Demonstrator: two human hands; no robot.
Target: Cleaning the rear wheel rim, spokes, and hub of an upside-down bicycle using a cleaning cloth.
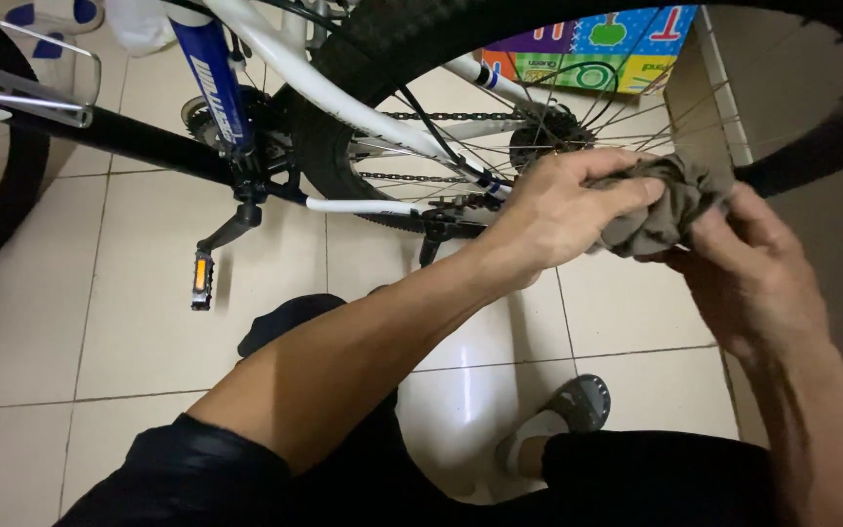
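Both hands [558, 210] [748, 268] bunch rag [670, 200] (greasy, perhaps)

We see a white and blue bicycle frame [275, 59] standing on pale floor tiles [31, 322], its chain [441, 116] running back to the rear gears [545, 137]. A pedal [202, 278] with an orange reflector hangs low at the left. Behind the spokes [626, 127] lie bright foam mats [597, 44], and a grey slipper [568, 410] rests on the tiles.
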